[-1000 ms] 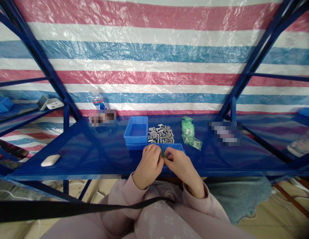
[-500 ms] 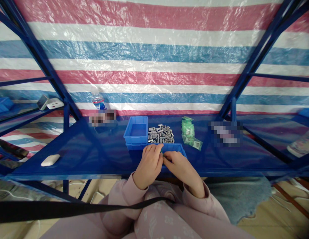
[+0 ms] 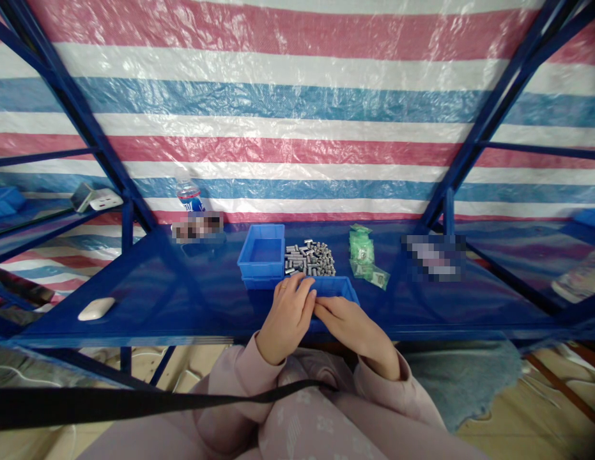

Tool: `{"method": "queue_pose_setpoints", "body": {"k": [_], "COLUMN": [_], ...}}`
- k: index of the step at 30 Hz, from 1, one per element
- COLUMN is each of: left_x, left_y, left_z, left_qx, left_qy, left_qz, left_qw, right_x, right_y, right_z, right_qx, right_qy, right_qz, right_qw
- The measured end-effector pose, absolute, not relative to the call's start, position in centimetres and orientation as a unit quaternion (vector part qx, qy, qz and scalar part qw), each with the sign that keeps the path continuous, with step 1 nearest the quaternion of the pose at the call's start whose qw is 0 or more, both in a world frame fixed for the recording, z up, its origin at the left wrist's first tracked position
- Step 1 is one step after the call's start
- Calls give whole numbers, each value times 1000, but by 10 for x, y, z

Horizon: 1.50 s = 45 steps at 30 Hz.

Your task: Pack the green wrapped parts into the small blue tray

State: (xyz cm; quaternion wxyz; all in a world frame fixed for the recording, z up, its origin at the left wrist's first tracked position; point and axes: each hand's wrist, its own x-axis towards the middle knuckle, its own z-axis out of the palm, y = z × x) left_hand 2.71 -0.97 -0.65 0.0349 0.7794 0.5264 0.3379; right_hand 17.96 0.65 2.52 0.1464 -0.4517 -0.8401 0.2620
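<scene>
My left hand [image 3: 288,312] and my right hand [image 3: 349,322] meet at the near side of a low blue bin [image 3: 347,287], partly covering it. The fingers of both hands are curled and pressed together at the tips, a ring on the left one. Whatever sits between them is too small or hidden to make out. Just behind the bin lies a pile of short silvery metal cylinders [image 3: 310,259]. To its left stand two stacked blue bins [image 3: 261,265], the upper showing its bare floor.
Small green-tinted plastic packets [image 3: 363,249] lie right of the cylinders. A white rounded object [image 3: 96,309] is near the table's left front edge. A water bottle [image 3: 189,195] stands at the back left. Blue frame posts [image 3: 493,115] rise at both sides. Another person's denim-clad leg [image 3: 463,377] shows below right.
My right hand has shifted slightly down and to the right, its fingers straighter and flatter against the left fingertips. My left hand has stayed almost in place.
</scene>
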Motion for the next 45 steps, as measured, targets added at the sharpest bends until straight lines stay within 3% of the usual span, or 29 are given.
{"method": "queue_pose_setpoints", "body": {"k": [12,26,45], "left_x": [27,26,31], "left_y": [-10,-9,-10], "left_z": [-3,0,3], "left_qx": [783,816,811], "left_qy": [527,472,516], "left_qz": [330,330,273], "left_qw": [34,54,39], "right_x": [176,169,168], "right_y": [10,15,19], "right_z": [18,17,13], "right_qx": [-473,-507,-530], "right_qy": [-843,-815,-792], "right_qz": [215,238,247], "right_qw": [141,146,172]}}
